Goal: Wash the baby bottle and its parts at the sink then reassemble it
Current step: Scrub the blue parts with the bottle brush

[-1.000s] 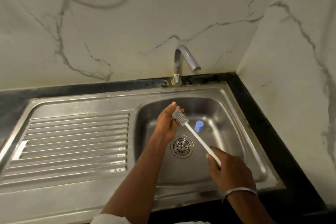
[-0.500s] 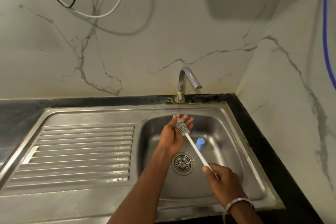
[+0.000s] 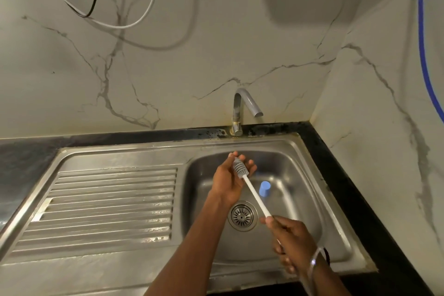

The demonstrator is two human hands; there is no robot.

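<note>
Hands over stainless steel sink basin (image 3: 300, 166). Right hand (image 3: 292, 240) fisted on white-handled grey silicone bottle brush (image 3: 251, 187); left hand (image 3: 231, 179) open, palm cupping bristle end. Small blue plastic bottle part (image 3: 264, 189) on basin floor nr drain (image 3: 242, 216), apart from walls.

Small blue bottle part (image 3: 264, 188), sink floor

Left hand (image 3: 230, 179) open, palm up over sink basin (image 3: 310, 202), grey ribbed head of bottle brush (image 3: 241, 168) lying across fingers. Right hand (image 3: 292, 243) grips white handle end, bangle (image 3: 313, 261) on wrist. Blue cap (image 3: 264, 189) on basin floor near drain (image 3: 242, 216). Tap (image 3: 243, 108) above, no water visible.
</note>
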